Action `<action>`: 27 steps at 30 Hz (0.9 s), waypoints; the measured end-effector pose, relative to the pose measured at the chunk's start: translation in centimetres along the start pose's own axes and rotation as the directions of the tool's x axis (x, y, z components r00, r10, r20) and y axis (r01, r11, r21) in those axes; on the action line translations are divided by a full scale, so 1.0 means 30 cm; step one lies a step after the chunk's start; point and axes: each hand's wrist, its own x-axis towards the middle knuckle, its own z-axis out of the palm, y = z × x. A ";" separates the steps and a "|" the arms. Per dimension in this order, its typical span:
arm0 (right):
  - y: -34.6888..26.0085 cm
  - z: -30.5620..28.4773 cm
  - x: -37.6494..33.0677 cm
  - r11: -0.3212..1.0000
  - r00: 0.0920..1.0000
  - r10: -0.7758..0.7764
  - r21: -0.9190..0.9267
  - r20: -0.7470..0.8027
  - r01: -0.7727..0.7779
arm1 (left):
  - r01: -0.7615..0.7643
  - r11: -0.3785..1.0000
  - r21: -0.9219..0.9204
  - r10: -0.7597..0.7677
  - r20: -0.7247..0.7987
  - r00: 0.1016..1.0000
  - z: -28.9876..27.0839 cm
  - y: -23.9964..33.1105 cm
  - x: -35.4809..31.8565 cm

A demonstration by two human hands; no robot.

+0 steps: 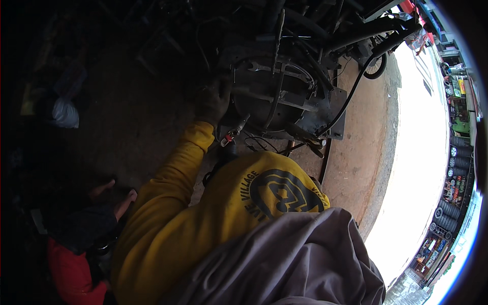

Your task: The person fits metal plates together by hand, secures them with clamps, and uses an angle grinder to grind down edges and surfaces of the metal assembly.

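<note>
From my feed, the far left lay in deep shadow over a bare, packed dirt floor (137,127), with a pale crumpled plastic bag (65,113) resting on it. Nearer on the left, another person's hand (118,195) showed above a red sleeve (71,277). A smooth yellow sleeve (173,193) ran up from the near edge to the left hand (212,104), dark with grime and pressed flat against the left flank of a black, greasy metal engine block (277,99); the fingers seemed curled on its casing, though shadow hid the grip. I could not tell how the right hand stood; it was hidden behind grey folded cloth (300,259). Hoses and cables looped over the block. To the right, reddish earth (356,152) met a bright road, with stacked tyres (450,208) beyond.
</note>
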 end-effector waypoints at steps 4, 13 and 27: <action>0.014 0.007 0.010 0.995 1.000 0.011 0.098 -0.001 -0.011 | -0.045 0.998 0.045 0.046 -0.017 0.999 -0.012 0.008 -0.001; 0.033 -0.041 0.038 0.998 1.000 -0.016 -0.061 -0.016 0.015 | -0.092 0.993 0.070 0.100 -0.114 0.988 0.051 -0.058 -0.001; 0.056 -0.149 0.104 0.994 0.991 -0.107 0.012 0.077 0.106 | -0.004 0.995 -0.096 -0.002 -0.061 0.998 -0.020 0.006 -0.006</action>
